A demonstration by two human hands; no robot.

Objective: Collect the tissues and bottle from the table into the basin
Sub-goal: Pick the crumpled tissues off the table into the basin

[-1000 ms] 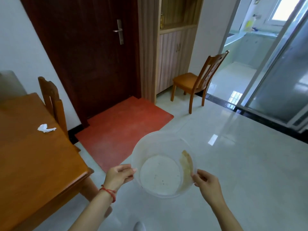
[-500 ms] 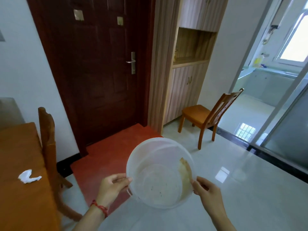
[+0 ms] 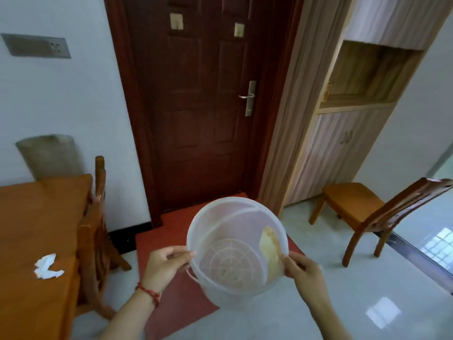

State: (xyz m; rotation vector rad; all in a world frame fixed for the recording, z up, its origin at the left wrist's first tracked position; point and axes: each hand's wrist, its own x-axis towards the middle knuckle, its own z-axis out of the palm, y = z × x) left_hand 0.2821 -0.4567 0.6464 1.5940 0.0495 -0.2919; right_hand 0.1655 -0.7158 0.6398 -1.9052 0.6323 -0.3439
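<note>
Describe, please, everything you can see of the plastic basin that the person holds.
The basin is round, of translucent whitish plastic, with a ribbed circular pattern on its bottom. It is tilted, its opening toward the camera, held in the air above the floor. The left hand and the right hand grip opposite sides of its rim. A yellowish patch shows on its right inner wall.

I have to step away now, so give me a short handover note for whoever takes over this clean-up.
Left hand grips the basin at its left rim; right hand grips the right rim.
The basin is held over the floor, right of the table. It holds no tissue.
One crumpled tissue lies on the table.
No bottle is in view.
Done: nothing collected. Left: tissues and bottle.
</note>
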